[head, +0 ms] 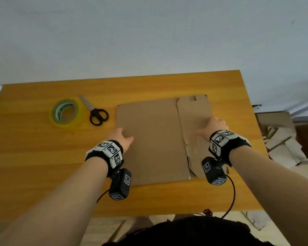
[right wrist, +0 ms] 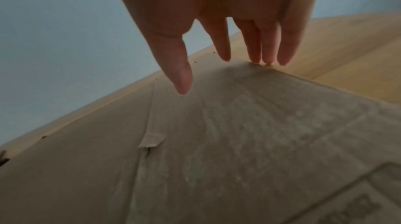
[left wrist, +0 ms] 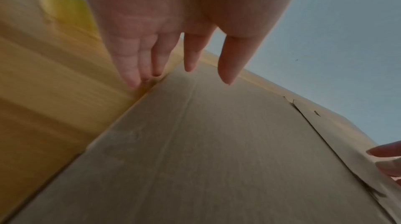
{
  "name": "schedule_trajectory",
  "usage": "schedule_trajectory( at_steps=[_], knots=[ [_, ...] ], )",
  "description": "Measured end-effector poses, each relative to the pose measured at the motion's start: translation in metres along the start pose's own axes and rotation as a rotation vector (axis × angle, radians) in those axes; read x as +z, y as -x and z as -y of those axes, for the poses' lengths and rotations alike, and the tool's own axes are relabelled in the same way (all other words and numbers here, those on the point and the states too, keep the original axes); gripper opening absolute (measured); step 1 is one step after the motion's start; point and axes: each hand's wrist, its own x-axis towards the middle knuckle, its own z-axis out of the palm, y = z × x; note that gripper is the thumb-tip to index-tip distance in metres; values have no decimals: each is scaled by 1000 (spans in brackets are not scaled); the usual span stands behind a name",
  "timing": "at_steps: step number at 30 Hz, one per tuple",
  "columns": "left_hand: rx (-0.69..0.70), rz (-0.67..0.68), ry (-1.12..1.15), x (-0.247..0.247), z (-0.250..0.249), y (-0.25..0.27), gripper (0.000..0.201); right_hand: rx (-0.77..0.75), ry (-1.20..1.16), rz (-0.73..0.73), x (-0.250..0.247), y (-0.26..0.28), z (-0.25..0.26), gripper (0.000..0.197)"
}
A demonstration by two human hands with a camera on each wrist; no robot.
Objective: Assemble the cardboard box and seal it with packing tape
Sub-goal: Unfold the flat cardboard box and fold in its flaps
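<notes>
A flattened brown cardboard box (head: 151,139) lies on the wooden table (head: 43,157), with a flap (head: 194,112) folded over on its right side. My left hand (head: 122,137) reaches to the box's left edge; in the left wrist view its fingers (left wrist: 190,59) are straight, and the outer fingertips touch the table at that edge (left wrist: 152,80). My right hand (head: 212,125) is stretched over the right flap, its straight fingers (right wrist: 269,51) touching the box's right edge (right wrist: 314,80). A roll of yellow packing tape (head: 67,112) lies at the left.
Black-handled scissors (head: 94,110) lie between the tape and the box. More flattened cardboard (head: 281,139) is piled on the floor to the right of the table. A pale wall stands behind the table's far edge (head: 132,77).
</notes>
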Motion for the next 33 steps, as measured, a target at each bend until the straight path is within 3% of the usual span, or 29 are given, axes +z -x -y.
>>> schedule_trajectory(
  at_steps=[8, 17, 24, 33],
  knots=[
    [-16, 26, 2, 3, 4, 0, 60, 8, -54, 12, 0, -7, -8, 70],
    [-43, 11, 238, 3, 2, 0, 59, 12, -414, 44, -10, -9, -21, 54],
    [-2, -22, 246, -11, 4, -4, 57, -61, -531, 93, -20, -6, -31, 48],
    [28, -37, 217, -22, -3, -2, 63, -50, -459, 58, -29, 4, -31, 43]
  ],
)
